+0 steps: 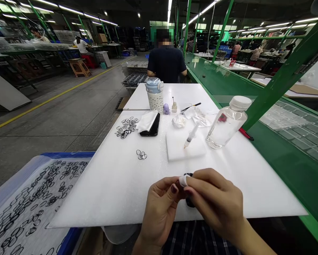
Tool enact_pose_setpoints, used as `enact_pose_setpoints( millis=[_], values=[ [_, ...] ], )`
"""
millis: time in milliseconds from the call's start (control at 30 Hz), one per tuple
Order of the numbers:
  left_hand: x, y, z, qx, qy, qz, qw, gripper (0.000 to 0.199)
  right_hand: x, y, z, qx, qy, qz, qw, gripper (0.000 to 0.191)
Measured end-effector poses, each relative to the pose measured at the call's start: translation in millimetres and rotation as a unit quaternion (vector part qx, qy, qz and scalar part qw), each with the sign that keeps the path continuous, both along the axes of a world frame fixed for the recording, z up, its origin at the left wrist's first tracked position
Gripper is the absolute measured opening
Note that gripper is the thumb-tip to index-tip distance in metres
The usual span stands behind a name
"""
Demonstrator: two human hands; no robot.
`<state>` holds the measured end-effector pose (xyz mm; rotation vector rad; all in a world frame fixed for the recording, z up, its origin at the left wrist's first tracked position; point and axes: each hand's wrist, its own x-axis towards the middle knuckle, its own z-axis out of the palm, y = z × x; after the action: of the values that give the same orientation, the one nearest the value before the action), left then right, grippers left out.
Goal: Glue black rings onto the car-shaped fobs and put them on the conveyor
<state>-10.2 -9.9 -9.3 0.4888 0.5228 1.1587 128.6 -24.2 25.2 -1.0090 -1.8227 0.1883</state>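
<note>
My left hand and my right hand meet above the near part of the white tabletop, fingertips pinched together. A white finger cot covers a fingertip of my right hand. Whatever sits between the fingertips is too small and hidden to make out. Partly behind my hands lies a black object. Several thin black rings rest on the tabletop to the left, with a larger pile of black rings beyond them. A syringe leans on a white foam block past my hands.
A clear bottle stands at right, a dotted tumbler at the back. A phone lies under white tissue. A blue-edged tray of black rings is at lower left. A green post rises at right. A person sits ahead.
</note>
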Motion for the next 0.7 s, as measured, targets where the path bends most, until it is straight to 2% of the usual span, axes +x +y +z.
enact_pose_setpoints(
  millis=[167,300,400,533,700],
  values=[
    [0.8,0.3,-1.1,-0.032,-0.001,0.01,0.999,0.015,13.7,-6.3,4.5,0.055,-0.14,-0.005,0.989,0.019],
    [0.0,1.1,-1.2,-0.014,0.013,-0.001,1.0,0.013,20.5,-5.4,13.2,0.071,-0.15,-0.083,0.983,0.021],
    [-0.3,1.3,0.2,-0.002,0.012,-0.007,1.0,0.01,9.7,-1.7,13.7,0.061,-0.14,-0.035,0.988,0.014],
    [-0.7,1.3,0.4,-0.015,0.005,0.001,1.0,0.013,6.2,-1.5,16.4,0.047,-0.17,0.023,0.984,0.017],
    [-2.6,0.8,0.4,-0.027,0.021,0.001,0.999,0.014,31.8,-10.1,26.8,0.017,-0.177,-0.063,0.982,0.013]
  ],
)
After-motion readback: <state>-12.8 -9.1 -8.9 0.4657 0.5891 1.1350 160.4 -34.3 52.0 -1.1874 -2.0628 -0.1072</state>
